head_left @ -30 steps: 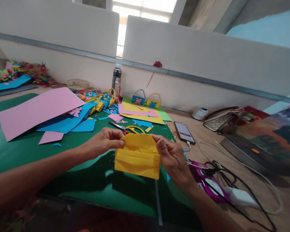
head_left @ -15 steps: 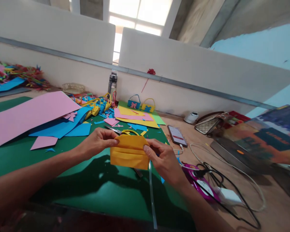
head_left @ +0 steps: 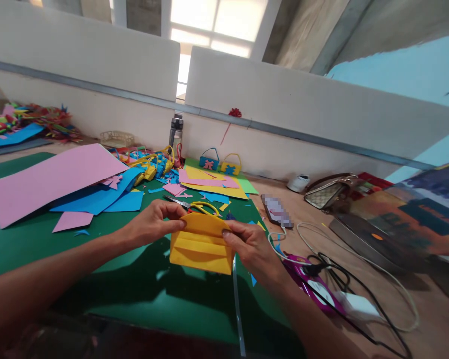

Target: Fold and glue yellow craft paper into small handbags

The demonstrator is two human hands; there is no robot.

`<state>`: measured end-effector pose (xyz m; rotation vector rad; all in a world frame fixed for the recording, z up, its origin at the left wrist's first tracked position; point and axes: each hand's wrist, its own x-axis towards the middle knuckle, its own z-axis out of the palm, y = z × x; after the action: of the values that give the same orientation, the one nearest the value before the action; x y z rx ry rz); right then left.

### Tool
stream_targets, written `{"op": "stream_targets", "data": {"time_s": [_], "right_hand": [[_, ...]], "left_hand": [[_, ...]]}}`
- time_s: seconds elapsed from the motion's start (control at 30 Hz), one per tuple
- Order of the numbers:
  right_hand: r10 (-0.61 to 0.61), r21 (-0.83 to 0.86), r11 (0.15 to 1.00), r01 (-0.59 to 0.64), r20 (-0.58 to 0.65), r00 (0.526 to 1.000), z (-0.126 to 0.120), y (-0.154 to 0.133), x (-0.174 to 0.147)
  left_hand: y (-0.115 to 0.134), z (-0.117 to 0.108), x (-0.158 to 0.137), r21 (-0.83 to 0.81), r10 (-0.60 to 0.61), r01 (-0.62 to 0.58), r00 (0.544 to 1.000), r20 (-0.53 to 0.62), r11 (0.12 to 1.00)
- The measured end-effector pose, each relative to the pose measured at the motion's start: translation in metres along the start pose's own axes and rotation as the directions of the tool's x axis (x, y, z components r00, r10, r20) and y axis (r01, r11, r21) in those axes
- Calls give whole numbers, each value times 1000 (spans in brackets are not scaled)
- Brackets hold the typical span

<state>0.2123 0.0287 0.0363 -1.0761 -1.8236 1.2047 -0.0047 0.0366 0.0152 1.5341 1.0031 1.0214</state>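
Observation:
A folded yellow paper pouch (head_left: 202,249) is held up above the green mat (head_left: 134,309), its rounded flap at the top and horizontal creases across its front. My left hand (head_left: 162,219) pinches the flap's upper left corner. At the upper right edge, my right hand (head_left: 250,244) grips the pouch with the thumb in front. Just behind it lie scissors with yellow handles (head_left: 205,207), partly hidden by the pouch. A clear narrow strip (head_left: 238,309) hangs or lies below the right hand; where its upper end goes is hidden.
Pink sheets (head_left: 56,179) and blue sheets (head_left: 101,194) spread over the left. Small paper bags, one blue (head_left: 208,159) and one yellow (head_left: 231,165), stand by the wall. A phone (head_left: 277,210), a purple power strip (head_left: 314,284) with cables, and a handbag (head_left: 329,192) occupy the right.
The pouch has come slightly lower and tilted, with its lower part spreading wider toward me. More of the scissors' handles shows behind it. Both hands keep their hold.

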Motion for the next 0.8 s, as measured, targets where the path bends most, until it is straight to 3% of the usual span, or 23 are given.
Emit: {"op": "stream_targets", "data": {"time_s": [0.27, 0.43, 0.8], "right_hand": [[31, 95, 995, -23, -91, 995, -1, 2, 1], [41, 78, 996, -32, -118, 992, -1, 1, -1], [-103, -78, 993, 90, -185, 977, 3, -5, -5]], "left_hand": [[1, 1, 0, -148, -67, 63, 997, -24, 987], [2, 1, 0, -168, -26, 19, 999, -39, 986], [2, -3, -1, -117, 60, -50, 995, 77, 992]]}}
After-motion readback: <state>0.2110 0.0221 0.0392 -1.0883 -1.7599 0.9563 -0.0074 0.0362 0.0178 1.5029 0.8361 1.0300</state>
